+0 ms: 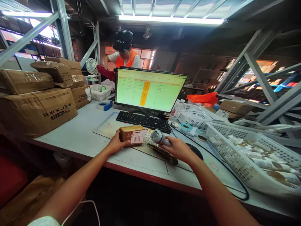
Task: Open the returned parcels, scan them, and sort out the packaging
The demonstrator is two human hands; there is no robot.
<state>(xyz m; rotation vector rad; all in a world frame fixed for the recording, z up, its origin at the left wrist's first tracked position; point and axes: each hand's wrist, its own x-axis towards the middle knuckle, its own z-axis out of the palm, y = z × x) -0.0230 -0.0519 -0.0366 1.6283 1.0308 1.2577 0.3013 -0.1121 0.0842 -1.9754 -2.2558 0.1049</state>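
Note:
My left hand (pixel 117 142) grips the left end of a small brown cardboard box (pixel 125 134), which stands on the desk mat. A white barcode label (pixel 138 137) covers part of the side facing me. In my right hand (pixel 176 147) is a grey-and-white barcode scanner (pixel 158 137), its head tilted toward the box, a short gap apart. Under the scanner a black-and-yellow utility knife (pixel 162 153) lies on the mat. A black mouse (pixel 194 151) sits just beyond my right wrist, partly hidden by it.
A monitor (pixel 150 89) with a spreadsheet stands behind a black keyboard (pixel 143 121). Cardboard cartons (pixel 39 110) are stacked at left. A white basket (pixel 230 157) of small packets fills the right side, near a black cable (pixel 225 171). Beyond the monitor, a person (pixel 125 56) in an orange vest stands.

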